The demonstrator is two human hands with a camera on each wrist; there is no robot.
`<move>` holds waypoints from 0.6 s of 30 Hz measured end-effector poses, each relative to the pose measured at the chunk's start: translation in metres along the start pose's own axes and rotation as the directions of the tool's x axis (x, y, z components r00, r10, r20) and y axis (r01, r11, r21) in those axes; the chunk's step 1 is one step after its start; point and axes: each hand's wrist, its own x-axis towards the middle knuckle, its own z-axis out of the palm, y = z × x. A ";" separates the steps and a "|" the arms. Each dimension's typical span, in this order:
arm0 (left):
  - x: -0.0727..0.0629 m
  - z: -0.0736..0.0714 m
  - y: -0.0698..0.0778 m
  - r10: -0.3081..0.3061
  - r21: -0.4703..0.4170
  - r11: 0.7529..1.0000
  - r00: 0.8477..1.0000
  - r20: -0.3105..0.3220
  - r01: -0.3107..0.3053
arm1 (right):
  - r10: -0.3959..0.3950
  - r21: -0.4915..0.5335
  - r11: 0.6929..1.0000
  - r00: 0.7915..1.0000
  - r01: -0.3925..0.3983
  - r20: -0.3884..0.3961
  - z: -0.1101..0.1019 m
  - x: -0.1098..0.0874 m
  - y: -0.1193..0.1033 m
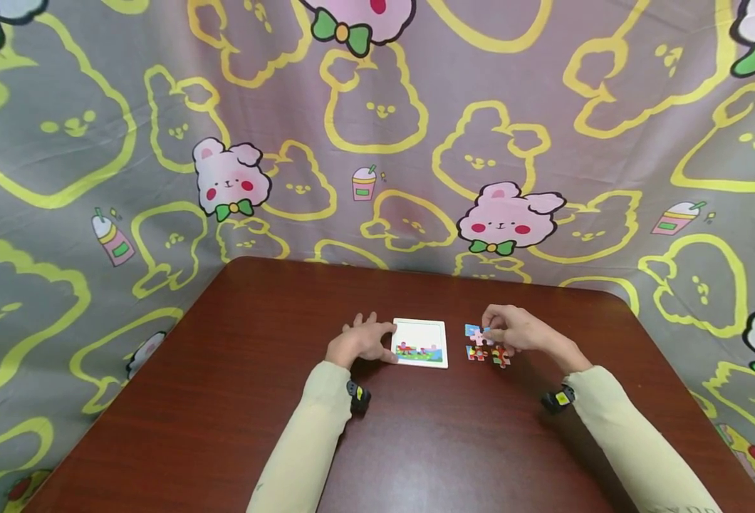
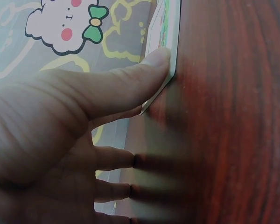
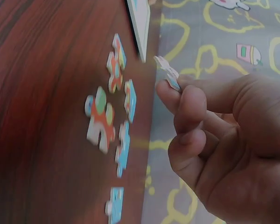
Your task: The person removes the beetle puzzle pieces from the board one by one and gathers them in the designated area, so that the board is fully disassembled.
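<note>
A white-framed puzzle board (image 1: 419, 343) lies on the table, its lower part covered with a colourful picture and its upper part blank white. My left hand (image 1: 365, 339) is at its left side, thumb (image 2: 151, 65) touching the near corner, the other fingers spread beyond. To the right of the board, my right hand (image 1: 520, 329) pinches a puzzle piece (image 3: 168, 73) between thumb and fingers, raised above the table. Several loose jigsaw pieces (image 1: 476, 353) lie under and beside that hand; the right wrist view shows red, green and blue ones (image 3: 101, 120).
The dark reddish-brown wooden table (image 1: 416, 442) reaches back to a grey cloth (image 1: 403, 171) printed with yellow rabbit outlines. Both wrists carry small black devices, one (image 1: 358, 396) on the left and one (image 1: 558, 399) on the right.
</note>
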 end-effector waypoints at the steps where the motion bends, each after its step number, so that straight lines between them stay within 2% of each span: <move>1: 0.000 0.001 0.000 0.001 -0.002 1.000 1.000 -0.002 -0.001 | 0.005 0.000 1.000 1.000 -0.005 0.003 -0.002 -0.002 0.002; 18: -0.001 0.000 -0.001 -0.006 0.002 1.000 1.000 0.003 0.006 | 0.092 0.017 0.995 0.990 -0.095 0.103 -0.029 -0.025 0.035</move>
